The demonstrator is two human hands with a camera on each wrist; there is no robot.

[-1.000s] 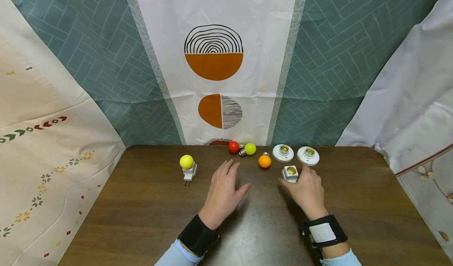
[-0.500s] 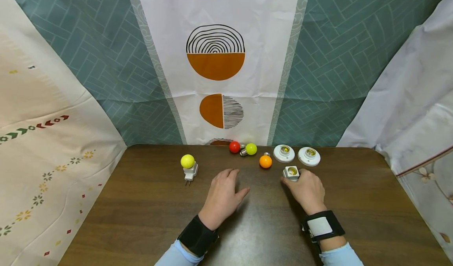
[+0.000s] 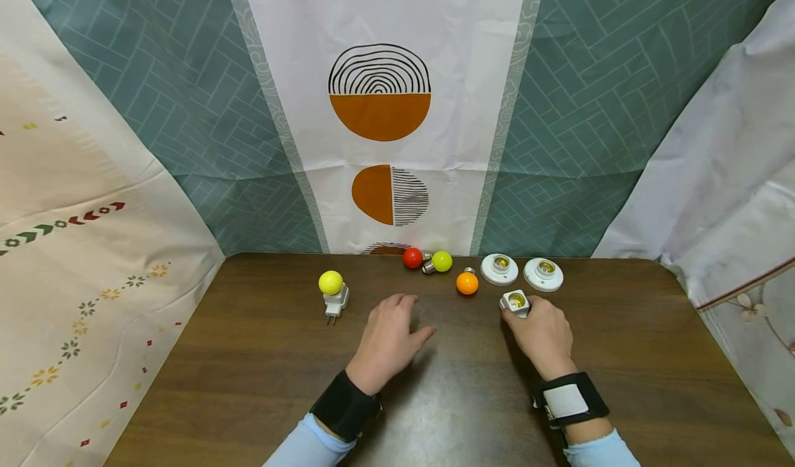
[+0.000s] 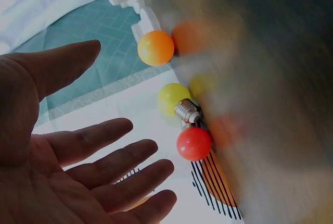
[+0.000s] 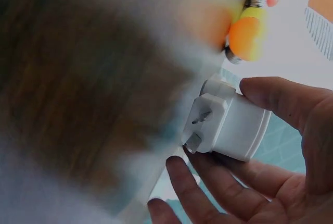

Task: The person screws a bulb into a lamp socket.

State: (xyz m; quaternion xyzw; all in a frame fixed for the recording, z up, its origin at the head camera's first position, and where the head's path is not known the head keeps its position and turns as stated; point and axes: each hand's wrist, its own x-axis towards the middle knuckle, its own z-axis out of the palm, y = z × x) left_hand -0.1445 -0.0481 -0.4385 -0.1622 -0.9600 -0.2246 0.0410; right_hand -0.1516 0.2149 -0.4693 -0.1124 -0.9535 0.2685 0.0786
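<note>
In the head view my right hand (image 3: 542, 332) pinches a white plug-in bulb socket (image 3: 515, 303), thumb on its left side and fingers on its right. The right wrist view shows the metal pins of that socket (image 5: 237, 122) pointing away from the palm; the threaded opening faces up in the head view. My left hand (image 3: 386, 336) holds nothing, its fingers spread above the table. Ahead of it lie a red bulb (image 3: 413, 257), a yellow-green bulb (image 3: 442, 261) and an orange bulb (image 3: 467, 283).
Two round white lamp holders (image 3: 499, 269) stand behind the right hand, near the table's back edge. A yellow bulb (image 3: 331, 283) sits in another white plug-in socket (image 3: 336, 301) to the left. Patterned cloth (image 3: 385, 177) hangs behind the brown table (image 3: 248, 384).
My right hand has drawn back slightly and its thumb and fingers have come round the socket, which has tilted and shifted a little right. The left hand stays nearly still.
</note>
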